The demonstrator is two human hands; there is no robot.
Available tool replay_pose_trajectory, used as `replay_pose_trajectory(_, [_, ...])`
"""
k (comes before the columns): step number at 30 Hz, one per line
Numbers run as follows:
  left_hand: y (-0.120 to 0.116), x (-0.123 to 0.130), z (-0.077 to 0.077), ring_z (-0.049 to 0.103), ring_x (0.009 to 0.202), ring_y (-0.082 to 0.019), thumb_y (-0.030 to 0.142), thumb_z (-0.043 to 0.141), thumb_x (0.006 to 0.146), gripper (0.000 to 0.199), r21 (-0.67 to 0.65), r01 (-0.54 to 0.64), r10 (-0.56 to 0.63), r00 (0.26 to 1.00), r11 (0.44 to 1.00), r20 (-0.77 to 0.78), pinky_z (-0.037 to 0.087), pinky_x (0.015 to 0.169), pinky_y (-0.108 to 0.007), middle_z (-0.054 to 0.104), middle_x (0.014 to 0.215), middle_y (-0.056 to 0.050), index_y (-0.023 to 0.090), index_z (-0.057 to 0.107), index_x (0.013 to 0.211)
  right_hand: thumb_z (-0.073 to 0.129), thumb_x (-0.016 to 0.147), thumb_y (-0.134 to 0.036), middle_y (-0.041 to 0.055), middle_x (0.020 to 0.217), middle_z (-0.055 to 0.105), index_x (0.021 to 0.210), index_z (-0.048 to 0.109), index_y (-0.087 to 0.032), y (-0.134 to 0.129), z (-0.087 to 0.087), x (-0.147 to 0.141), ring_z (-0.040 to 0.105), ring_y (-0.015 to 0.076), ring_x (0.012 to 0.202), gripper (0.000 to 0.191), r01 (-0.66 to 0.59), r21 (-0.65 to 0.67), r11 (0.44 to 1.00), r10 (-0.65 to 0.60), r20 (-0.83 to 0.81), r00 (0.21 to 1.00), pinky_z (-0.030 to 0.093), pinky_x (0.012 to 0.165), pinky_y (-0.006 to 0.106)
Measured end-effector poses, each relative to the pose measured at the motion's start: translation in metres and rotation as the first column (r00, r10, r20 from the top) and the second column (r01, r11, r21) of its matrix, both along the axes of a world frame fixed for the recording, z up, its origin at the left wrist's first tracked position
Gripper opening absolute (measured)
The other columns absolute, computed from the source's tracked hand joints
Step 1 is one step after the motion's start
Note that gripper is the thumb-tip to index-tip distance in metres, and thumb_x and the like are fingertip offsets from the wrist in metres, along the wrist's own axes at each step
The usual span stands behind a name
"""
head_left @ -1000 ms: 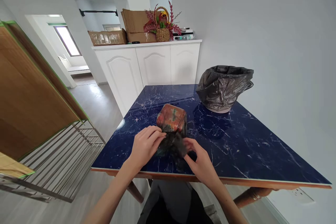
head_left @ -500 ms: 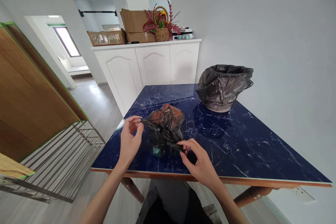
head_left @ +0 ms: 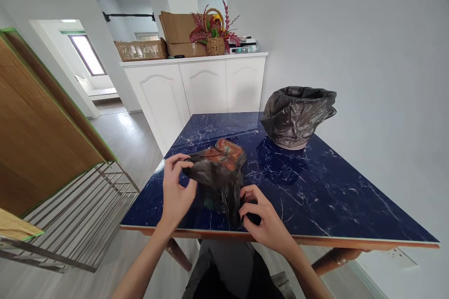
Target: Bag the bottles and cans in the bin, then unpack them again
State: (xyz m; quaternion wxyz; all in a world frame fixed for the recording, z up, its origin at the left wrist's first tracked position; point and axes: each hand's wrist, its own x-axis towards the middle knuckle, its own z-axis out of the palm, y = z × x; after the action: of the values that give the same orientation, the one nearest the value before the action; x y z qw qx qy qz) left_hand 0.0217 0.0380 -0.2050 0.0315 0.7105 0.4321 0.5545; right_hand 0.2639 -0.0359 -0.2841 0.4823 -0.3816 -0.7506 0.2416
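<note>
A black plastic bag (head_left: 228, 182) lies on the blue marbled table (head_left: 336, 191), close to its front edge. Through the thin film an orange-red package (head_left: 228, 152) shows at the bag's far end; its exact kind is hard to tell. My left hand (head_left: 178, 187) pinches the bag's left edge between thumb and fingers. On the other side my right hand (head_left: 259, 215) grips the bag's near right corner, its fingertips partly hidden by the film. Between both hands the bag's mouth is spread, its folds slightly blurred.
A bin lined with a black bag (head_left: 298, 114) stands at the table's back right, by the wall. Behind is a white cabinet (head_left: 203, 84) with cardboard boxes (head_left: 140, 50) and a flower basket (head_left: 215, 46). To the left stands a metal rack (head_left: 84, 215) beside wooden boards.
The bag's knotted-looking bunch has been pulled loose and spread, so more of the orange-red package shows. The right hand has moved slightly nearer me with its corner.
</note>
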Motion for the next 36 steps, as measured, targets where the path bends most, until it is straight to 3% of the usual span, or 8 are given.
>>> replay_pose_trajectory(5, [0.014, -0.021, 0.011, 0.064, 0.099, -0.023, 0.05, 0.058, 0.104, 0.03, -0.281, 0.031, 0.089, 0.91, 0.959, 0.404, 0.052, 0.094, -0.035, 0.066, 0.097, -0.003, 0.023, 0.068, 0.098, 0.051, 0.089, 0.001, 0.0084, 0.133, 0.056, 0.07, 0.063, -0.023, 0.002, -0.001, 0.003, 0.061, 0.025, 0.11, 0.033, -0.025, 0.026, 0.999, 0.025, -0.004, 1.0, 0.054, 0.093, 0.042])
replay_pose_trajectory(9, [0.006, -0.038, 0.014, 0.064, 0.105, -0.024, 0.051, 0.057, 0.105, 0.03, -0.316, 0.006, 0.127, 0.907, 0.949, 0.401, 0.051, 0.099, -0.038, 0.07, 0.104, -0.004, 0.024, 0.069, 0.105, 0.051, 0.089, 0.0, 0.0071, 0.141, 0.056, 0.072, 0.066, -0.025, -0.007, 0.001, 0.005, 0.059, 0.0275, 0.12, 0.033, -0.005, 0.033, 0.999, 0.004, 0.011, 1.0, 0.054, 0.099, 0.046])
replay_pose_trajectory(12, [-0.013, -0.043, 0.01, 0.061, 0.121, -0.026, 0.04, 0.062, 0.102, 0.027, -0.13, -0.168, 0.199, 0.937, 0.977, 0.286, 0.048, 0.108, -0.043, 0.064, 0.128, -0.009, 0.025, 0.06, 0.124, 0.05, 0.097, -0.007, 0.01, 0.143, 0.057, 0.091, 0.072, -0.029, -0.022, 0.011, 0.007, 0.06, 0.0291, 0.125, 0.032, 0.049, 0.038, 0.998, -0.05, 0.0, 0.999, 0.057, 0.099, 0.046])
replay_pose_trajectory(15, [-0.038, -0.041, 0.005, 0.059, 0.118, -0.027, 0.022, 0.073, 0.088, 0.042, 0.285, -0.295, 0.244, 0.949, 0.912, 0.201, 0.05, 0.103, -0.046, 0.056, 0.128, -0.009, 0.026, 0.051, 0.123, 0.046, 0.105, -0.014, 0.0116, 0.129, 0.065, 0.113, 0.07, -0.03, -0.034, 0.027, 0.005, 0.066, 0.0266, 0.117, 0.029, 0.13, 0.051, 0.99, -0.124, -0.113, 0.986, 0.058, 0.098, 0.042])
replay_pose_trajectory(17, [-0.056, -0.037, 0.0, 0.062, 0.101, -0.025, 0.013, 0.071, 0.084, 0.038, 0.387, -0.173, 0.16, 0.985, 0.906, 0.066, 0.053, 0.089, -0.044, 0.058, 0.108, -0.005, 0.027, 0.05, 0.112, 0.049, 0.108, -0.019, 0.0095, 0.118, 0.067, 0.119, 0.066, -0.03, -0.035, 0.036, 0.001, 0.068, 0.0241, 0.106, 0.023, 0.171, 0.04, 0.984, -0.164, -0.135, 0.977, 0.058, 0.092, 0.038])
replay_pose_trajectory(22, [-0.09, -0.019, -0.011, 0.059, 0.069, -0.018, 0.009, 0.06, 0.084, 0.022, 0.176, 0.158, -0.085, 0.927, 0.972, -0.365, 0.052, 0.071, -0.039, 0.058, 0.073, 0.003, 0.026, 0.046, 0.087, 0.068, 0.101, -0.029, 0.0094, 0.118, 0.064, 0.127, 0.061, -0.028, -0.02, 0.031, -0.014, 0.068, 0.0269, 0.1, 0.027, 0.237, 0.015, 0.971, -0.236, 0.168, 0.957, 0.058, 0.085, 0.041])
replay_pose_trajectory(28, [-0.11, -0.004, -0.023, 0.067, 0.086, -0.021, 0.004, 0.062, 0.075, 0.03, 0.356, 0.259, -0.059, 0.872, 0.898, -0.485, 0.059, 0.078, -0.039, 0.067, 0.092, -0.005, 0.025, 0.06, 0.096, 0.065, 0.1, -0.022, 0.0048, 0.096, 0.063, 0.094, 0.057, -0.026, -0.006, 0.015, -0.016, 0.064, 0.0256, 0.085, 0.011, 0.286, 0.071, 0.956, -0.294, 0.305, 0.906, 0.052, 0.07, 0.038])
replay_pose_trajectory(36, [-0.1, 0.014, -0.01, 0.07, 0.127, -0.026, 0.013, 0.063, 0.088, 0.04, 0.114, 0.429, -0.227, 0.663, 0.896, -0.713, 0.052, 0.115, -0.045, 0.078, 0.129, -0.009, 0.021, 0.065, 0.126, 0.061, 0.105, -0.03, -0.002, 0.079, 0.06, 0.091, 0.06, -0.025, -0.025, 0.065, -0.006, 0.057, 0.0157, 0.071, 0.015, 0.202, -0.073, 0.977, -0.206, -0.057, 0.977, 0.047, 0.066, 0.028])
